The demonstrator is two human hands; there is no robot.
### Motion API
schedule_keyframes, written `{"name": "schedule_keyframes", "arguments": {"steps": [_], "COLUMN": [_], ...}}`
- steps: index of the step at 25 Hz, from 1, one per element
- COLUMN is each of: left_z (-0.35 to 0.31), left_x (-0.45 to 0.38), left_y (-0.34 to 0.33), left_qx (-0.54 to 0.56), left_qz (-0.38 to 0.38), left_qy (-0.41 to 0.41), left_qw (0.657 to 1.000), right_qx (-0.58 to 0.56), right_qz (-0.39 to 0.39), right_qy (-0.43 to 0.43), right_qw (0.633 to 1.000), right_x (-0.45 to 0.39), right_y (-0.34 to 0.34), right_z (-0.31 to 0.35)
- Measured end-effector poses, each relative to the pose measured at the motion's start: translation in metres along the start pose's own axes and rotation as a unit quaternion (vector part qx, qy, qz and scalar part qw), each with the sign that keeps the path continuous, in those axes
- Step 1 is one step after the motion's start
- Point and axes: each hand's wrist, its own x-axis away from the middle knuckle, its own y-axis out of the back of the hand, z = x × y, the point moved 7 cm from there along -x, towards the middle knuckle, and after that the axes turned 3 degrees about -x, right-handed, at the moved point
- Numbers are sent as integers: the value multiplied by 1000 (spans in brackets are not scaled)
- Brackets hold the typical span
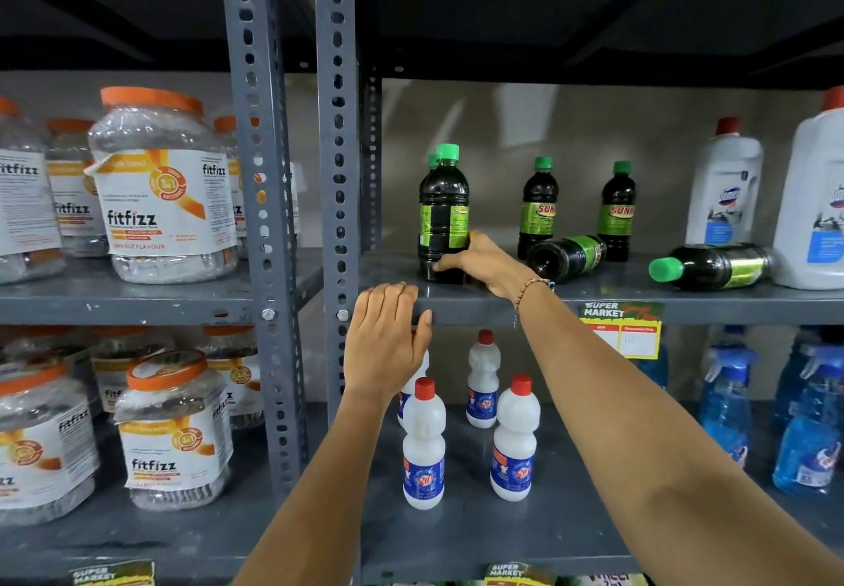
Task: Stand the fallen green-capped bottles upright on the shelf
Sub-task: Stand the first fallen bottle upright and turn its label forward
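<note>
Your view is evenly lit and sharp; above your right hand (pixel 479 261) the back wall (pixel 571 128) shows soft glare, and edges bow outward.

The shelf (pixel 593 300) is open along its front edge and up to the board above. Bare floor lies between the upright bottle (pixel 443 215) on the left and the two standing bottles (pixel 539 206) behind. A fallen bottle (pixel 566 257) lies just before those two, and another fallen bottle (pixel 710 267) rests against the white jug (pixel 813 202), crowding the right side. The steel post (pixel 335 128) walls the left end.
</note>
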Motion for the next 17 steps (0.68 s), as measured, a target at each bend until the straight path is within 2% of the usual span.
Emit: {"name": "schedule_keyframes", "arguments": {"steps": [5,9,13,17], "left_z": [1,0,0,-2], "left_x": [0,0,-1,-1], "left_y": [0,0,0,0], "left_qx": [1,-1,1,-1], "left_qz": [4,2,10,10], "left_qy": [1,-1,5,10], "left_qw": [1000,1000,1000,1000], "right_qx": [40,-2,40,14], "right_qz": [2,-12,-7,4], "right_qy": [15,-13,-5,-36], "right_qw": [999,1000,999,999], "right_x": [1,0,-3,-7], "right_y": [-2,3,0,1], "right_z": [3,-1,-4,-10]}}
